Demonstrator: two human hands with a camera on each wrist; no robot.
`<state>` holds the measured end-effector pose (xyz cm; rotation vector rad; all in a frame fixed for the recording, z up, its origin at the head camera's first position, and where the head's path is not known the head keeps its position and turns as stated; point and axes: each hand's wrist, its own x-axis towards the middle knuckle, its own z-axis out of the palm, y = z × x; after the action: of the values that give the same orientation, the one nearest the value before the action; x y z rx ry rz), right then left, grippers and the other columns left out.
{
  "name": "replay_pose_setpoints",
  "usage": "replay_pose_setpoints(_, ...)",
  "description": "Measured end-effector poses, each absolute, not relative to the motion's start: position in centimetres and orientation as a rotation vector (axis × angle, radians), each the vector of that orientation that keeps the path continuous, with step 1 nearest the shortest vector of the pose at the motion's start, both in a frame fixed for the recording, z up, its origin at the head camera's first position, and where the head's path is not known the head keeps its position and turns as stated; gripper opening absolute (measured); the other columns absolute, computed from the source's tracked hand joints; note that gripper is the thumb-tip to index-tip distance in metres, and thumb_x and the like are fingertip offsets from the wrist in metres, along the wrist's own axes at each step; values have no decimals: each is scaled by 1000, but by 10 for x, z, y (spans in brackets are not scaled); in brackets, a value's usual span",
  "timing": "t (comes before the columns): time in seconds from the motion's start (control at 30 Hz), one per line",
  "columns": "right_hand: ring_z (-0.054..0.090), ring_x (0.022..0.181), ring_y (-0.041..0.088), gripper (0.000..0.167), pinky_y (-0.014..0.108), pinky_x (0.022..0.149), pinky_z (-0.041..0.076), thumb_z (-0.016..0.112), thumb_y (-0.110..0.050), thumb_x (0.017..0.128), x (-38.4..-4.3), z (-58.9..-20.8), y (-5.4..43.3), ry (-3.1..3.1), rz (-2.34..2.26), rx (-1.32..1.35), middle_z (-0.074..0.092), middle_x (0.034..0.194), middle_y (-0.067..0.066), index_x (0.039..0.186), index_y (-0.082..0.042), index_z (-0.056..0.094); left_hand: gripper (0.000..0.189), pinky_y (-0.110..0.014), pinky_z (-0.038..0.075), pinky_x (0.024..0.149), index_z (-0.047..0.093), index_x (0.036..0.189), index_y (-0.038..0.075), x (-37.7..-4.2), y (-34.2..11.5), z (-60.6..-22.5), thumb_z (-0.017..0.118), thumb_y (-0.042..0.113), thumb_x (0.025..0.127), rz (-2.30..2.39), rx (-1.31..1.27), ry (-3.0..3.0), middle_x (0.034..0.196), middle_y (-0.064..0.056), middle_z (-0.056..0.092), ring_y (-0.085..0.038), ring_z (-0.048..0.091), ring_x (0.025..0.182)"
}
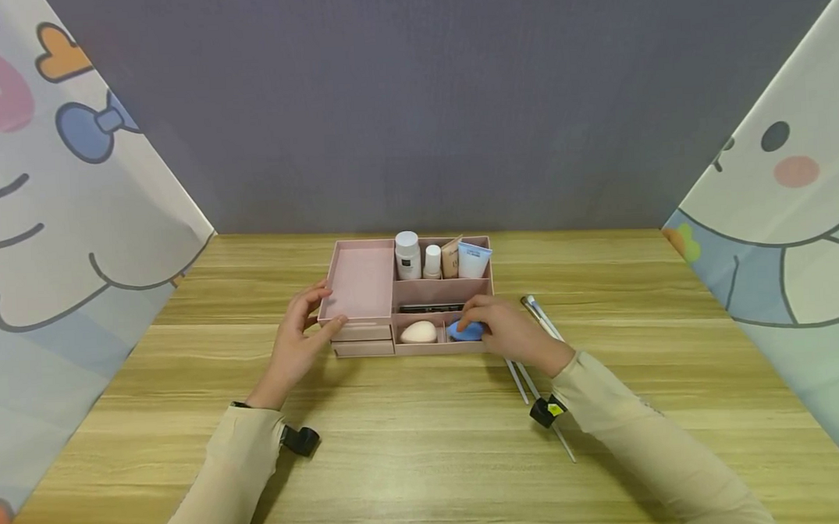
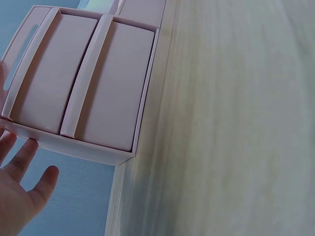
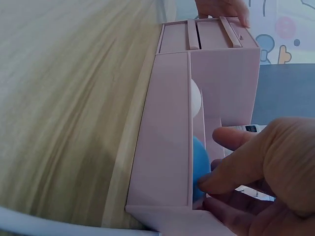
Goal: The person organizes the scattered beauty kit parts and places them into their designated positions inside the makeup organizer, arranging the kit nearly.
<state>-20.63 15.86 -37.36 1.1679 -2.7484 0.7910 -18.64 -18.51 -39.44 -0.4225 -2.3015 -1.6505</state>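
Observation:
A pink makeup organizer stands on the table with a tray top and two drawers at its left. My left hand rests against its left side, fingers spread and thumb at the front corner; the left wrist view shows these fingers beside the drawers. At the front right compartment, my right hand pinches a blue makeup sponge low between the walls. In the right wrist view the thumb lies on the blue sponge; other fingertips are partly hidden. A cream makeup sponge sits in the compartment to its left.
In the organizer's back section stand a white bottle, a smaller white-capped bottle, a tan tube and a light blue tube. Dark slim items lie in the middle slot. Several makeup brushes lie under the right forearm.

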Motion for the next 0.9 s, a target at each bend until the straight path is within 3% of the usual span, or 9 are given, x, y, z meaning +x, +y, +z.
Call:
replay_pose_setpoints(0.37, 61, 94, 25, 36, 34, 75, 48, 55, 18, 79, -207, -375, 159, -2768, 825, 1132, 65, 109, 8, 101, -4, 74, 43, -31, 40, 96, 52, 130, -6, -187, -185, -395, 70, -1, 91, -1646, -426, -2302, 151, -19, 40, -36, 43, 133)
replay_pose_setpoints(0.57, 59, 86, 26, 27, 34, 73, 49, 61, 14, 82, -204, -371, 161, -2742, 948, 1073, 66, 100, 10, 103, 0, 72, 43, -33, 40, 96, 52, 130, -6, -188, -185, -395, 70, -1, 91, -1643, -430, -2298, 151, -19, 40, -35, 44, 133)
replay_pose_setpoints(0.7, 61, 84, 28, 24, 42, 74, 52, 64, 11, 83, -203, -365, 167, -2693, 1028, 1017, 67, 95, 12, 103, 1, 71, 43, -37, 40, 97, 53, 130, -6, -188, -185, -396, 70, -1, 90, -1642, -429, -2295, 150, -19, 40, -35, 44, 133)
replay_pose_setpoints(0.9, 64, 94, 35, 23, 52, 84, 53, 65, 10, 87, -207, -362, 182, -2672, 1034, 971, 69, 104, 17, 108, 3, 68, 43, -40, 40, 97, 53, 129, -5, -188, -185, -396, 71, 0, 90, -1641, -419, -2302, 150, -18, 41, -35, 45, 132)
